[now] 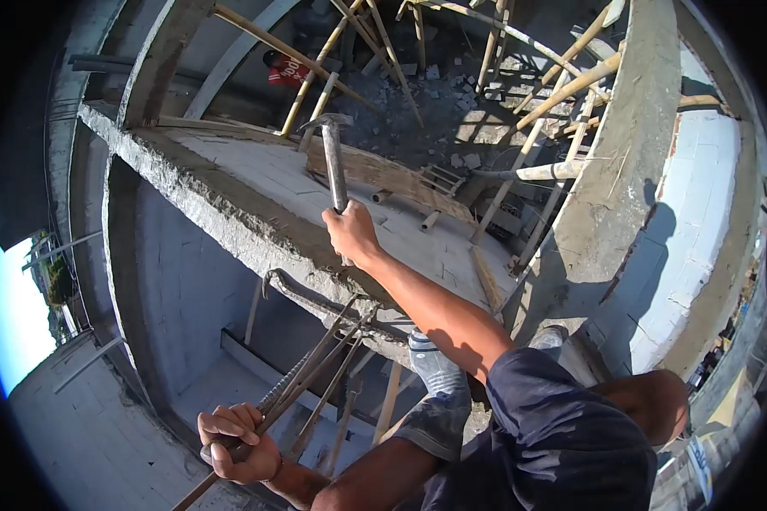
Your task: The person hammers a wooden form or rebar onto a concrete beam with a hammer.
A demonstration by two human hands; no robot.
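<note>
My right hand (352, 233) is closed round the handle of a hammer (336, 166), raised above the concrete beam with its metal head at the top. My left hand (240, 444) is wrapped round a ribbed steel rod (286, 383), whose blunt dark end shows by the thumb. The rod slants up toward the beam, beside several bare rebars (322, 362) that stick out of the concrete. Where the rod's far end meets the beam is hidden among them. A pry bar (308, 300) with a hooked end lies across the rough edge of the concrete beam (222, 213).
My feet, one in a grey sock or boot (439, 368), rest on the beam high above the floors. Below stand bamboo props (571, 78) over rubble (430, 77). A person in red (288, 70) is down there. A white block wall (699, 230) rises at right.
</note>
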